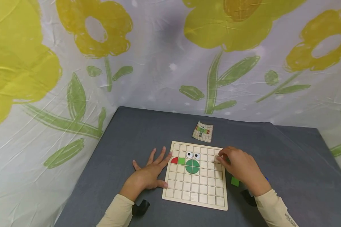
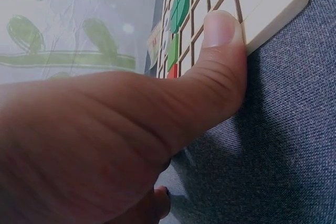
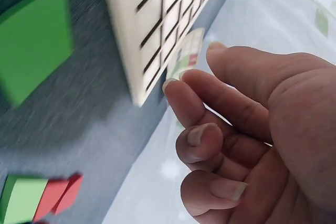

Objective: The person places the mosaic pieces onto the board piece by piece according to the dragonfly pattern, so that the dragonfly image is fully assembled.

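At the bottom of the head view, beige sleeves reach in from both sides, with a black strap at the left wrist. The left hand, at lower centre, has its fingers spread wide apart and grips nothing; its thumb rests on the lower left edge of a wooden grid board, and another fingertip meets the board's left side higher up. The right hand, right of centre, hangs over the board's right edge with fingers loosely curled, the thumb apart from them and nothing between; whether the fingertips touch the wood, I cannot tell.

Just under the right hand, a green square tile lies on the dark grey cloth. At lower left of the right wrist view are a pale green piece and red pieces.

The board fills the lower centre. In its upper left part sit a red quarter-circle tile, a bright green square, a dark green disc of four quarters, and two eye pieces above it. Beyond the board lies a printed pattern card; a white backdrop with yellow flowers fills the upper frame.
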